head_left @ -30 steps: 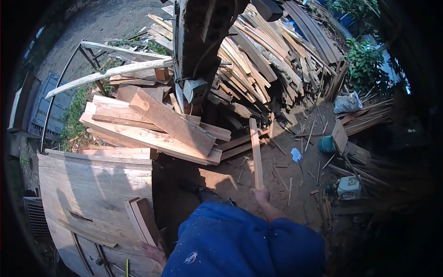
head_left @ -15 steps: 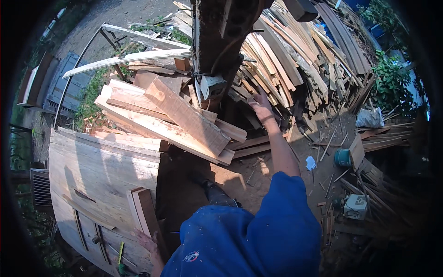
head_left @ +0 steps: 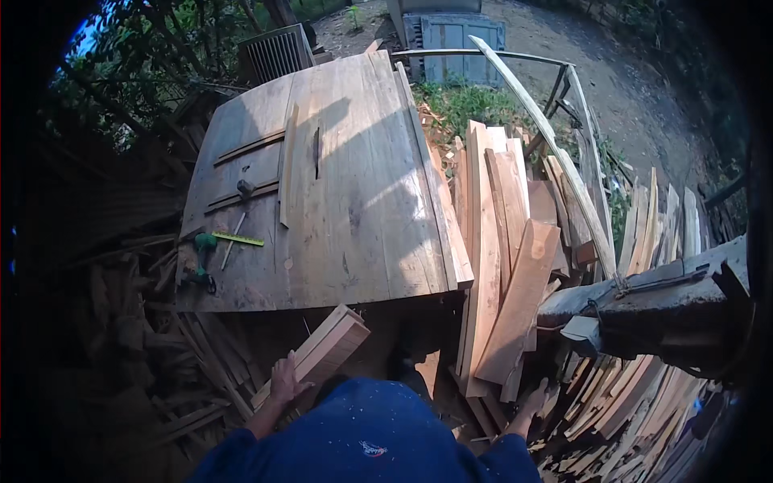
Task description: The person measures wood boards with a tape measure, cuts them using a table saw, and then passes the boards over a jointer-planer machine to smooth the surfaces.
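Here at the near edge of the counter (head_left: 362, 241), the left hand (head_left: 286, 382) rests on a small stack of short sawn boards (head_left: 330, 342), just left of the wearer's body. Whether that grip is clenched or only steadying, I cannot tell; the undersides are hidden. The boards lie aslant, far end right by the counter's edge, and if they merely lean there, a slack hand could let them slide apart and drop towards the feet.

Over on the right, the right hand (head_left: 533, 398) has its grip released, nothing in it, beside the stacked lumber. There's the danger: a wide plank (head_left: 519, 302) lies aslant on the long planks, and a knock at its near end could tip it. Rough edges mean splinters for bare skin, too. Farther right, the heap of thin offcuts (head_left: 620, 402) looks loose enough to shift if someone pulls from the middle.

On the counter's near left, a green tool, perhaps a cordless drill (head_left: 206, 241), sits by a yellow measuring tape (head_left: 239, 239). Swing a board carelessly leftward and either could be swept off. Footing looks awkward as well, cramped between counter and lumber.
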